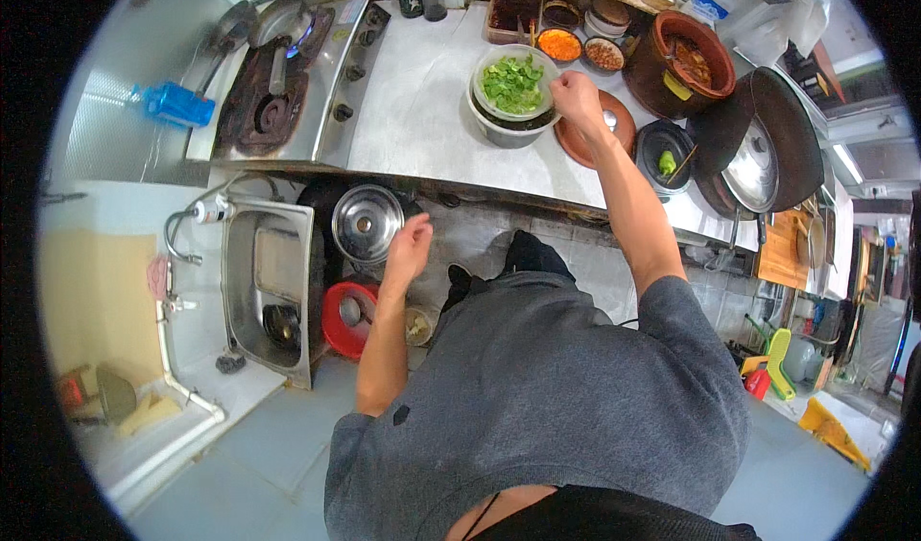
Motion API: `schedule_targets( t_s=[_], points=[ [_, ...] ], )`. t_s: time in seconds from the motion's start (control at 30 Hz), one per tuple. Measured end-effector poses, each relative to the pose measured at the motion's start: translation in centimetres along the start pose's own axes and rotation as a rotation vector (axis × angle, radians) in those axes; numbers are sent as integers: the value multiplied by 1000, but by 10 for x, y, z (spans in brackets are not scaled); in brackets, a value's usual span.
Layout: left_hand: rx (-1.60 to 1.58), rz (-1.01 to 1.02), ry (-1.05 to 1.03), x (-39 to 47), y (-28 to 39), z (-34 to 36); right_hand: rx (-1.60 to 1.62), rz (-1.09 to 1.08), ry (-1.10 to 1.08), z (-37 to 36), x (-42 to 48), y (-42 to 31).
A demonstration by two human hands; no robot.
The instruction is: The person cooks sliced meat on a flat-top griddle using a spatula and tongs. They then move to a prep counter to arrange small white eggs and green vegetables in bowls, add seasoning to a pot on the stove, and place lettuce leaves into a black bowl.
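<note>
My right hand (575,95) reaches over the counter, its fingers closed at the right rim of a translucent plastic bowl (481,106). Chopped leafy greens (512,84) fill that bowl. Beneath it sits a wider white tub (514,138) with dark contents, partly hidden. Under my right forearm lies a brown clay lid (617,106) with a shiny knob. My left hand (411,242) hangs in front of the counter with loosely bent fingers and nothing in it. From above, it appears beside a round steel lid (368,223) lower down.
A gas stove (334,73) on the left has a lit flame under a steel pan (277,26). Small bowls of orange bits (559,44) and nuts (604,54), a clay pot (651,66) and a dark wok (791,138) crowd the right. A sink (270,289) stands lower left.
</note>
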State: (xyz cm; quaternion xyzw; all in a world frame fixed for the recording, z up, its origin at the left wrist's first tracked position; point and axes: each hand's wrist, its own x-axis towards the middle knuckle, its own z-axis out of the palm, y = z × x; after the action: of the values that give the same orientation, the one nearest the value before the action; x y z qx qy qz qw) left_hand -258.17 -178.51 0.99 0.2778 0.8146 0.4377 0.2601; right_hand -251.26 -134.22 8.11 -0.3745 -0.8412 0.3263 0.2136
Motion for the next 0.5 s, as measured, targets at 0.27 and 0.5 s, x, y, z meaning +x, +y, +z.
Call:
schedule_targets(
  t_s=[0.27, 0.5],
  points=[
    [12, 206, 104, 163, 130, -9, 645, 309, 45, -71, -21, 18],
    [537, 391, 53, 288, 177, 36, 694, 323, -31, -88, -47, 49]
  ],
)
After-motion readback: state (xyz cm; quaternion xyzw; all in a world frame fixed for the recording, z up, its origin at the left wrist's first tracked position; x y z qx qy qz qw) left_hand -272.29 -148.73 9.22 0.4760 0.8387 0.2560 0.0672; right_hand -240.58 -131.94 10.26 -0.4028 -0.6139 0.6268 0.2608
